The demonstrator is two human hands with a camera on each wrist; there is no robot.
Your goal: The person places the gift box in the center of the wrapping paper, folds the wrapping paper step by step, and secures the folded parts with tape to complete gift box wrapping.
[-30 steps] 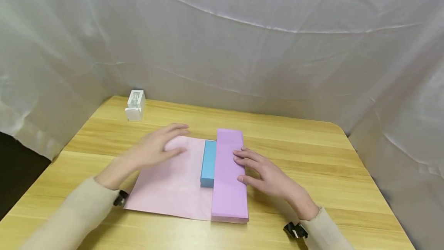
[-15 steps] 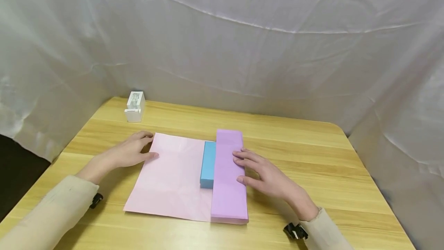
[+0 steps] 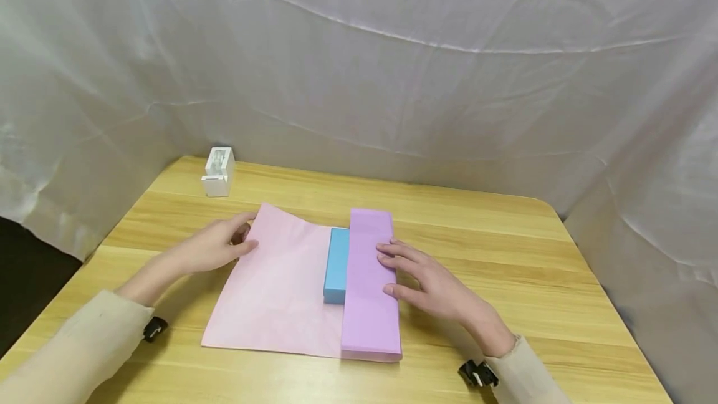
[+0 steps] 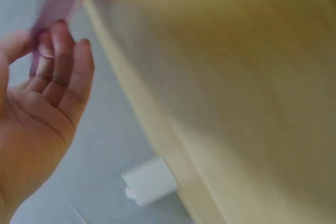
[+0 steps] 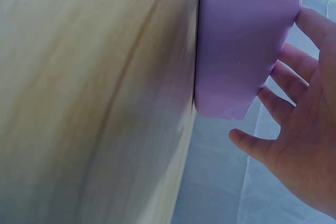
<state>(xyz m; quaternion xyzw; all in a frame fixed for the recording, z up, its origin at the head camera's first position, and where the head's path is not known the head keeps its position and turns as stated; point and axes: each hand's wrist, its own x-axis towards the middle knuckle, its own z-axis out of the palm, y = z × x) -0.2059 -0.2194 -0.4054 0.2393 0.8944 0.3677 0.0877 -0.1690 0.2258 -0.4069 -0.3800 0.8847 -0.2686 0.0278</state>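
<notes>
A sheet of wrapping paper (image 3: 280,292), pale pink on its upward face, lies on the table with its right side folded over as a purple flap (image 3: 370,292). Partly under that flap sits a blue box (image 3: 336,267); its left strip shows. My left hand (image 3: 210,245) pinches the paper's left edge between thumb and fingers, and the far left corner is raised. On the flap's right edge rest the fingertips of my right hand (image 3: 432,282), fingers spread and fairly straight. The right wrist view shows these fingers touching the purple side (image 5: 241,45) of the wrapped part.
A white tape dispenser (image 3: 219,173) stands at the table's back left corner. The wooden table (image 3: 493,235) has grey cloth (image 3: 359,80) hanging behind it and at both sides. A black strap piece shows at each wrist.
My left hand has moved left off the paper's top to its left edge, taken hold there and lifted the far left corner. The right hand has stayed on the flap.
</notes>
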